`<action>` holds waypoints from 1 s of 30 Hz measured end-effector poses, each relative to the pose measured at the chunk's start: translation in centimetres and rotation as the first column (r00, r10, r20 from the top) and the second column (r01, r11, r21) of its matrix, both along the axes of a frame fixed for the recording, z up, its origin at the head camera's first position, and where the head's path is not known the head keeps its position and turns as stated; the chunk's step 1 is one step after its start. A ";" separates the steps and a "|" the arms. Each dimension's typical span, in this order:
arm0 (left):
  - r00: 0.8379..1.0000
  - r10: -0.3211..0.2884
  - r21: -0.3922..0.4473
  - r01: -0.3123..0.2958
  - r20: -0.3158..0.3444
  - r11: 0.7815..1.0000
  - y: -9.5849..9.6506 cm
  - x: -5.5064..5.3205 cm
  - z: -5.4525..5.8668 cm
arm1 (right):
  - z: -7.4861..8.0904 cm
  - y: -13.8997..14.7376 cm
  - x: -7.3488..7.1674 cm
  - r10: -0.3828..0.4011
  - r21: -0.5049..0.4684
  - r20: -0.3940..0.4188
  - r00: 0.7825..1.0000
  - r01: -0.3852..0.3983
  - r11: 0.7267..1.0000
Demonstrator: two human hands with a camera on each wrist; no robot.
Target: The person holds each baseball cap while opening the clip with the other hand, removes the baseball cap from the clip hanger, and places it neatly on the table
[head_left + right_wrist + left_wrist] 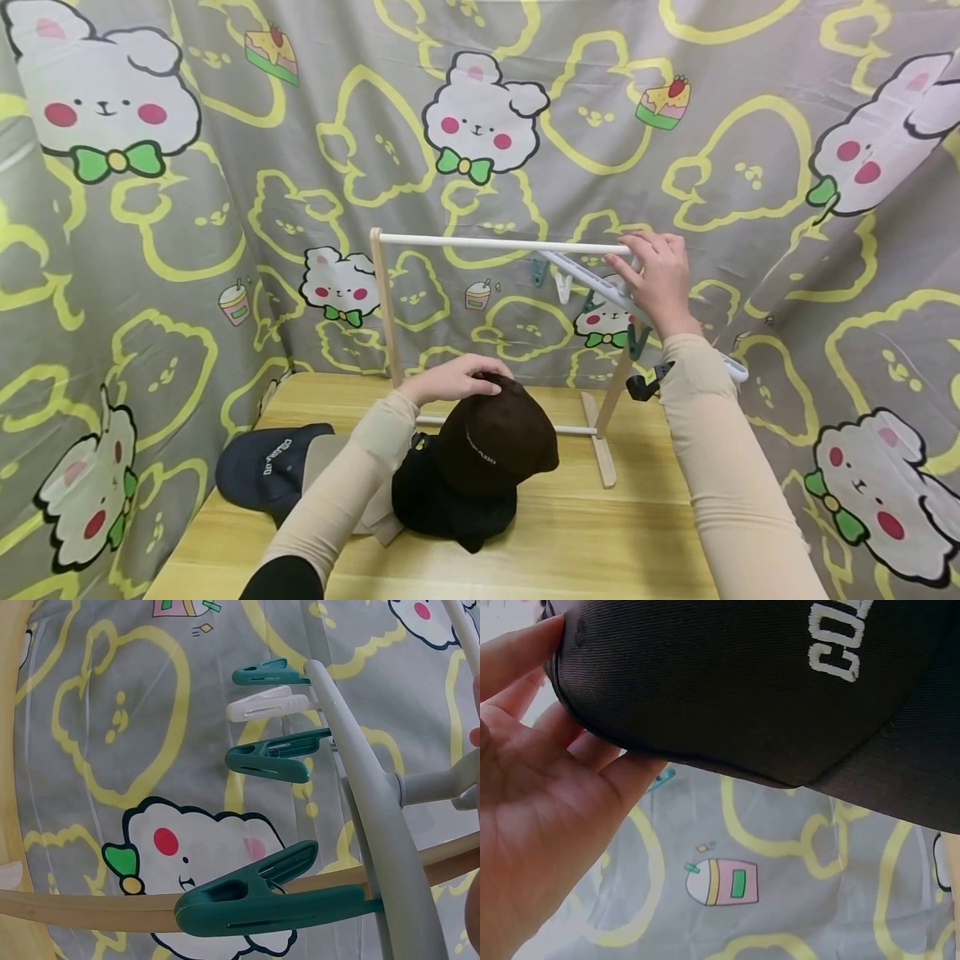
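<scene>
My left hand (453, 379) holds a dark brown cap (498, 429) by its edge, thumb on one side and fingers on the other. White lettering shows on the cap's front (832, 645). My right hand (658, 275) grips a pale clip hanger (581, 271) by its hook at the right end of the rack's white top rod (480, 242). From the hanger's bar (367, 787) hang several clips, among them a large green clip (255, 900) and a white clip (266, 705). The right fingers are mostly outside the right wrist view.
Under the brown cap lies a black cap (450, 504) on the wooden table (585, 550). At the left a navy cap (262, 471) lies beside a beige piece (318, 458), partly hidden by my left arm. The rack's wooden foot (600, 446) stands behind. A patterned curtain (525, 125) surrounds the table.
</scene>
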State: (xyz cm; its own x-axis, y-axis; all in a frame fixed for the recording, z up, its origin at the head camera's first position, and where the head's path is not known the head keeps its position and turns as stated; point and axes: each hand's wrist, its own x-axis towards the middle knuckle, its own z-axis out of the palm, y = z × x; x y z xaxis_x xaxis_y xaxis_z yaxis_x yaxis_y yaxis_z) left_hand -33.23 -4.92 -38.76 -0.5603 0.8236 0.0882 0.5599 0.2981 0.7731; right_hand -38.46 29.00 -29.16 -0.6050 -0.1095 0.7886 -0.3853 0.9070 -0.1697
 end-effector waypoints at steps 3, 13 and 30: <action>1.000 -0.014 -0.009 0.014 0.016 1.000 0.6 0.0 -0.3 | 0.0 0.1 0.1 0.000 -0.002 0.002 1.000 0.000 1.000; 0.997 -0.067 -0.011 0.067 0.035 0.998 2.5 -0.2 -1.5 | 0.1 0.2 0.0 -0.007 -0.001 0.003 1.000 0.007 1.000; 0.997 -0.080 -0.073 0.081 0.017 0.994 4.4 -0.1 -3.3 | 0.0 0.0 0.1 -0.011 -0.005 0.019 1.000 0.011 1.000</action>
State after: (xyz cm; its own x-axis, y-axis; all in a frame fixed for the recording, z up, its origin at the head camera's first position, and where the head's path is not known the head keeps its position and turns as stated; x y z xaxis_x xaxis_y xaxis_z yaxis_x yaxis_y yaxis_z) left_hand -33.28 -0.48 -42.05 -0.4924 0.8701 0.0185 0.5738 0.3086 0.7587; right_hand -38.39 29.04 -29.20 -0.6212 -0.0990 0.7774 -0.3720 0.9103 -0.1813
